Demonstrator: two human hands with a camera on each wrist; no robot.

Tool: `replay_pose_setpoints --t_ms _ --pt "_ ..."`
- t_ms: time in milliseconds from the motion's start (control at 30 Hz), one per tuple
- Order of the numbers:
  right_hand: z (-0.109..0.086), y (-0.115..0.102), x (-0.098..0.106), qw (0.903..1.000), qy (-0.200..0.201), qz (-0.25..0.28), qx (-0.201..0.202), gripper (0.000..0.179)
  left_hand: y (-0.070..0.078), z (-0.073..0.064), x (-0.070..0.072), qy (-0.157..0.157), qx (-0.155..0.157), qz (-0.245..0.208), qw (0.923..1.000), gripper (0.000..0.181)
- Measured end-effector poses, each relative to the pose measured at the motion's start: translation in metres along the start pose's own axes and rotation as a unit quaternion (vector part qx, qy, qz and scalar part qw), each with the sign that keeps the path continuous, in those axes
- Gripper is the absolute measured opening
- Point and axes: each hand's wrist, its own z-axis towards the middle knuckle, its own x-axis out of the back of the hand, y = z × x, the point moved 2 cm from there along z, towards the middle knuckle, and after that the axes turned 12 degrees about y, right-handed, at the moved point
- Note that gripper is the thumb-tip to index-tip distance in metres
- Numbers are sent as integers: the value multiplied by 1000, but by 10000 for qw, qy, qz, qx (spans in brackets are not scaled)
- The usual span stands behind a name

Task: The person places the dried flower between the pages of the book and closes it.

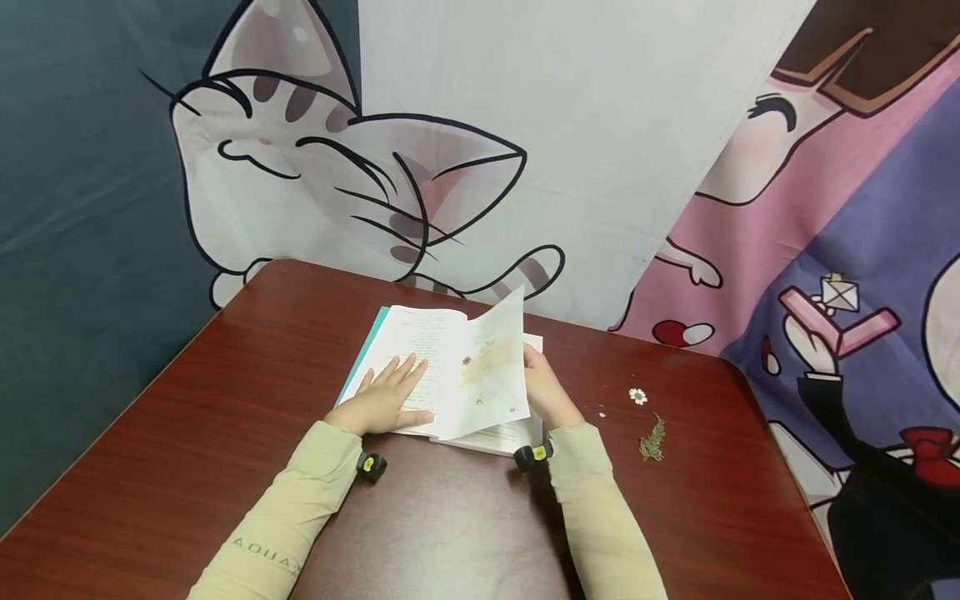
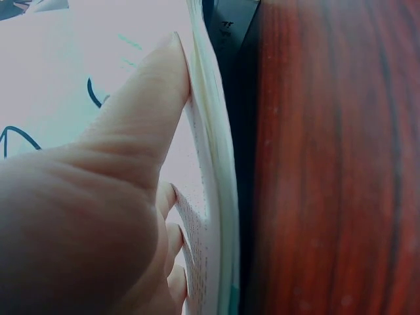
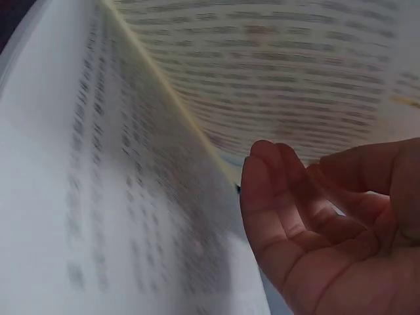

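An open book point(image 1: 450, 337) with a teal cover edge lies on the table. My left hand point(image 1: 382, 404) rests flat on its left printed page, fingers spread, the thumb point(image 2: 147, 98) near the bottom edge. A page with a pale illustration point(image 1: 491, 375) stands raised from the right side, small flower-like marks on it; whether these are printed or loose I cannot tell. My right hand point(image 1: 550, 390) is behind that page at its right edge, partly hidden in the head view. In the right wrist view, its loosely curled fingers point(image 3: 259, 203) are between printed pages, with no object visible in them.
Right of the book, a white daisy-like flower point(image 1: 637, 396) and a green feathery sprig point(image 1: 652, 439) lie on the brown table point(image 1: 225, 417). Small pale bits point(image 1: 602, 414) are near the flower. A cartoon-printed cloth point(image 1: 585, 150) hangs behind the table.
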Motion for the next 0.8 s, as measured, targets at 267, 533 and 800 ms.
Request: replay_pose_setpoints --t_ms 267,533,800 --pt "5 1 -30 9987 -407 -236 196 35 10 -3 9 -69 1 -111 9999 97" --pt "13 10 -53 9939 -270 -1051 -214 42 6 1 6 -101 32 -72 9999 99" --pt "13 10 -58 9895 -261 -1399 -268 51 7 0 10 135 -36 -138 9998 93"
